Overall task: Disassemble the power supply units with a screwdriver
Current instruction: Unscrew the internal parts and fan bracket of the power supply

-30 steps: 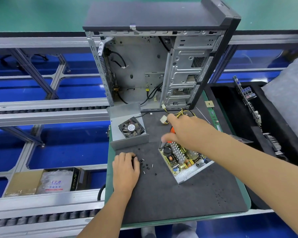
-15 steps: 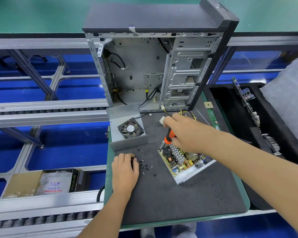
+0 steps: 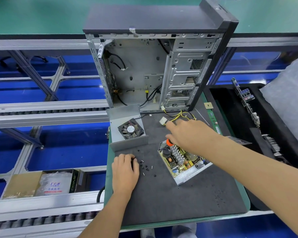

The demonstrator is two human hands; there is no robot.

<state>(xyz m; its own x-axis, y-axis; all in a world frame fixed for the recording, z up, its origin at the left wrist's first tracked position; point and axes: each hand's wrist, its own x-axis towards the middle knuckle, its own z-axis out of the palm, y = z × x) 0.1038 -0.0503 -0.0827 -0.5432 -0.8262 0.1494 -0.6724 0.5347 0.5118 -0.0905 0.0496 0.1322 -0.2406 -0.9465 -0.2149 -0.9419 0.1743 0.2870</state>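
The right hand (image 3: 191, 134) grips an orange-handled screwdriver (image 3: 169, 142) over the opened power supply's bare green circuit board in its thin steel tray (image 3: 182, 160) mid-counter, the left hand (image 3: 126, 169) rests loosely curled beside loose black screws (image 3: 145, 166); the board looks light, rigid, fragile, best held by the tray's edges.

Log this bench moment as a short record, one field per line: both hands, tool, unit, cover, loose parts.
left hand: rests palm down on the dark mat, beside the loose screws
right hand: grips the screwdriver, index finger extended
screwdriver: only its orange handle shows, over the open unit's far corner
power supply unit: cover off, circuit board and heatsink exposed
cover with fan: lies apart, to the left of the unit
screws: scattered on the mat, black and silver
computer case: stands open behind
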